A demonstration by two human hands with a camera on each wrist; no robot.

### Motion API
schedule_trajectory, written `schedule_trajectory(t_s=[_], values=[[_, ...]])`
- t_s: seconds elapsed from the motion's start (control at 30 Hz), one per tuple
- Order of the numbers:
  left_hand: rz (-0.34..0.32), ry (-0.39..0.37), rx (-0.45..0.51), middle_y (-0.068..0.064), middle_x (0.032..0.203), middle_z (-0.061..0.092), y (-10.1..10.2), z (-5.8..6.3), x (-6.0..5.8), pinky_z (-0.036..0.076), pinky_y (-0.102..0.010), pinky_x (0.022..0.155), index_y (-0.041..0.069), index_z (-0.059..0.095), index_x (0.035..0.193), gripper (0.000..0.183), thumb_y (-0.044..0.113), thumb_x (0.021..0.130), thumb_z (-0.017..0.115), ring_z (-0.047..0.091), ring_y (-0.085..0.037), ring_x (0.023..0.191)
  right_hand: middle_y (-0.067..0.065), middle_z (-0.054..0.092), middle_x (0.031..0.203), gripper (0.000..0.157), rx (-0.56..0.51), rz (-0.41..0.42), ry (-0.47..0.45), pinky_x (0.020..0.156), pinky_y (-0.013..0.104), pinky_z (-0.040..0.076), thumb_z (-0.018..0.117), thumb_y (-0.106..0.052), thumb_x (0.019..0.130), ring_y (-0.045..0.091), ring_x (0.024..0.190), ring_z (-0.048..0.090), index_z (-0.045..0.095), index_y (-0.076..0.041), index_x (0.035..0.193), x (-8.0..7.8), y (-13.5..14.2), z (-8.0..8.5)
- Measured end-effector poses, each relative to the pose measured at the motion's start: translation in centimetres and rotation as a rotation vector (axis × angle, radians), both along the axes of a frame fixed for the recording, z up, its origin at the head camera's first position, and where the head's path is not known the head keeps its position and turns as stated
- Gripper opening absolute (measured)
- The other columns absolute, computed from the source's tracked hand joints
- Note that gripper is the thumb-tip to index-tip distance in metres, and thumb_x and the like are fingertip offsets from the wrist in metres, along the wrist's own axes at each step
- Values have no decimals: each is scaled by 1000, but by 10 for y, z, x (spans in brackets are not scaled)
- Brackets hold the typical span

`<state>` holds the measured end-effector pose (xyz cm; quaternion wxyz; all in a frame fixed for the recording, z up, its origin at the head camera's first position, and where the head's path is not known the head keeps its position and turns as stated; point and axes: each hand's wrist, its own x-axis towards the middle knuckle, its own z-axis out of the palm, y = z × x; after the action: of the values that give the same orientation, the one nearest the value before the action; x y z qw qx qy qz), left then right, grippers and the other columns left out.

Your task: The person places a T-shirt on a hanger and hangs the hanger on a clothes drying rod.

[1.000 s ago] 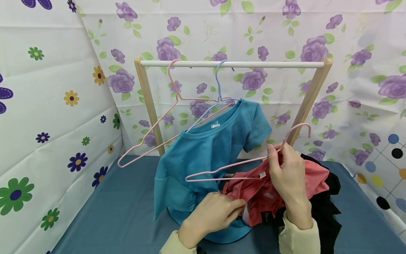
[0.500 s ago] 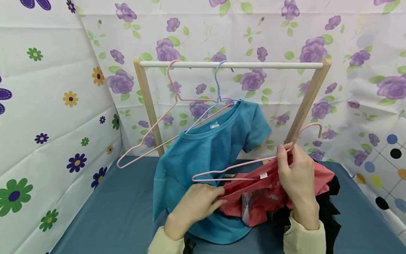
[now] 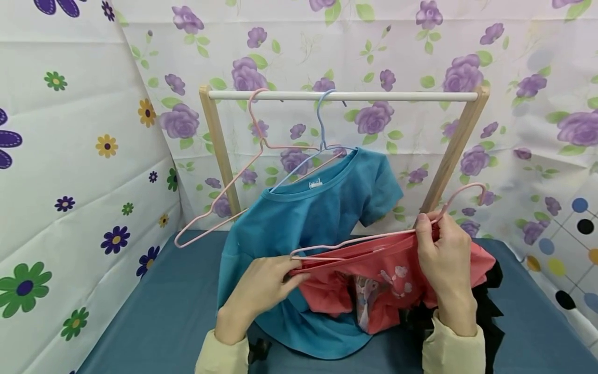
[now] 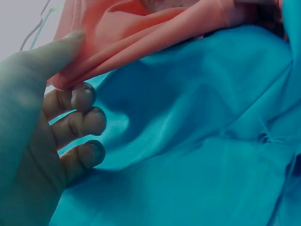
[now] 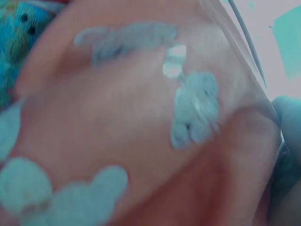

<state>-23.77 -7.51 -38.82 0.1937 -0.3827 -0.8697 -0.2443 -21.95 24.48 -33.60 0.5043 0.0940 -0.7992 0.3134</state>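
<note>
In the head view a coral-red shirt with a pale print hangs between both hands. My right hand pinches a pink hanger just below its hook, together with the shirt's neckline. My left hand pinches the neckline's left edge, right at the hanger's left end, which sits at the neck opening. The left wrist view has thumb and index finger on the coral fabric, the other fingers curled loosely beneath. Close up in the right wrist view, the printed shirt front fills most of the picture.
Behind, a blue T-shirt hangs on a blue hanger from the white rail of a wooden-legged rack. A bare pink hanger hangs left of it. Black clothing lies at right on the blue-covered table.
My left hand has moved left and slightly up, stretching the coral neckline toward the hanger's left end. My right hand has shifted right with the hanger, and the shirt's print has come into view.
</note>
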Motion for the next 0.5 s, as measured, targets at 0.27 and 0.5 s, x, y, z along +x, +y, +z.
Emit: schedule_trajectory(t_s=[0.27, 0.5], values=[[-16, -22, 137, 14, 60, 36, -17, 5, -1, 30, -21, 46, 23, 54, 78, 22, 29, 91, 70, 35, 0, 50, 7, 49, 68, 18, 21, 9, -59, 54, 24, 30, 53, -11, 98, 16, 59, 42, 60, 1, 88, -5, 3, -1], [-38, 18, 180, 13, 62, 38, -14, 14, 7, 31, -19, 46, 20, 53, 81, 20, 24, 93, 69, 34, 1, 50, 8, 49, 67, 18, 33, -8, -54, 55, 27, 29, 52, -11, 98, 18, 58, 42, 58, 0, 85, -4, 6, -2]])
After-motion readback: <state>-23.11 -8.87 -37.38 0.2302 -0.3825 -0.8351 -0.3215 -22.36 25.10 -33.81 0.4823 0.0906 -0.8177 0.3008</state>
